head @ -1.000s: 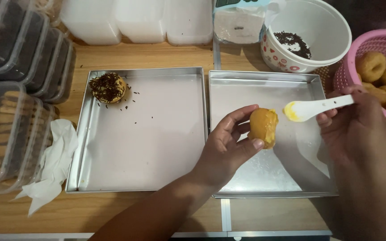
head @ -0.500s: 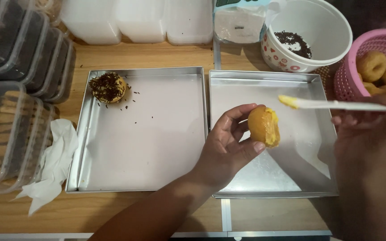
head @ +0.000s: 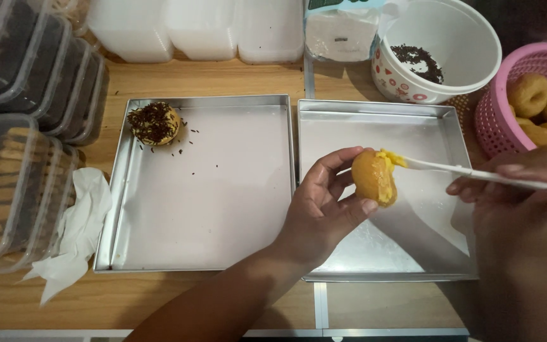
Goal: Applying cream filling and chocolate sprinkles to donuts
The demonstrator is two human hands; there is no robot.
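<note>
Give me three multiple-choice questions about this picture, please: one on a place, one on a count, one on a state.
1. Where does the sprinkled donut lie?
A. in the left tray
B. in the pink basket
C. in the white bowl

2. How many metal trays are on the table?
A. one
B. two
C. three

3. What is the left hand doing?
A. resting flat
B. holding a plain donut
C. gripping a napkin

Answers: 1 A, it sits in that tray's far left corner. 2 B, two trays lie side by side. 3 B, its fingers pinch the donut while the right hand puts a white spatula with yellow spread to it.
</note>
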